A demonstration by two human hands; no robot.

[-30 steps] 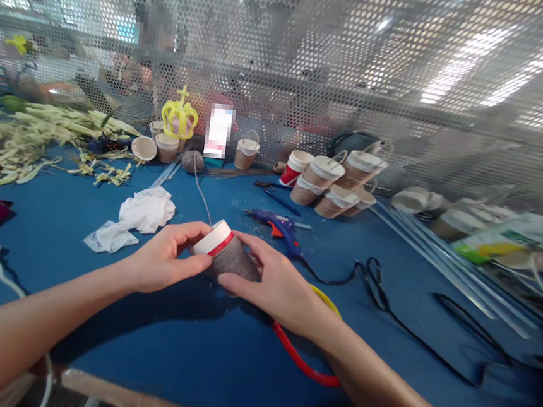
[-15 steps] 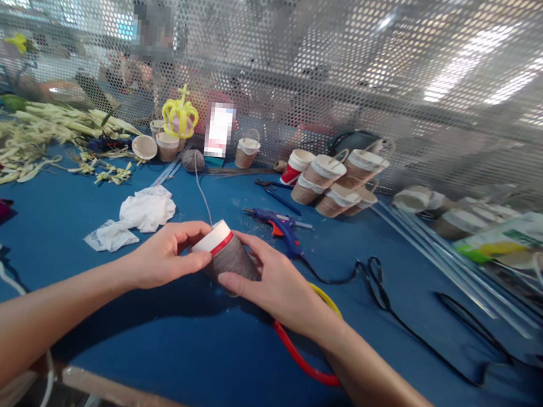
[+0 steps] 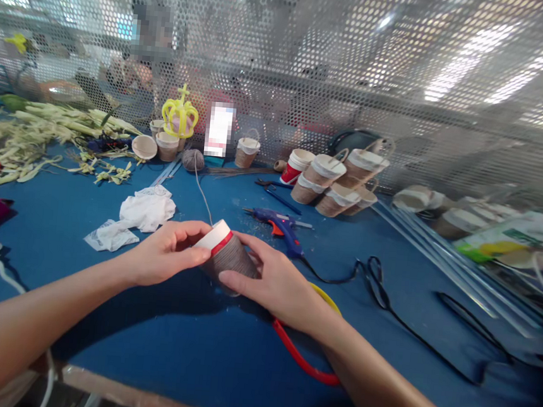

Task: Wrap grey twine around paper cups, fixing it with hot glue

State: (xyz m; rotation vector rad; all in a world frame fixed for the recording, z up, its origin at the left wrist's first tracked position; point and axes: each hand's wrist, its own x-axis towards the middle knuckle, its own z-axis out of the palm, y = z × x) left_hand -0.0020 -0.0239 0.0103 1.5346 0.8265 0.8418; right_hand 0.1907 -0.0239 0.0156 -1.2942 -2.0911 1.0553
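A paper cup wound with grey cord lies tilted between my two hands, its white rim and a red band still bare. My left hand grips it at the rim end, thumb near the red band. Around the wound side curl the fingers of my right hand, its thumb along the near face. From the cup a grey strand runs back to a ball of grey cord. A blue glue gun lies just beyond my right hand. Under my right forearm, red and yellow handles are partly hidden.
Crumpled white lace lies left of the cup. Cord-wrapped cups are stacked at the back right. Clear glue sticks and a black cable lie to the right. Husks cover the back left, before a perforated metal screen.
The cup has turned very slightly in my hands, and the grey winding sits a touch closer to the red band. Everything else looks the same.
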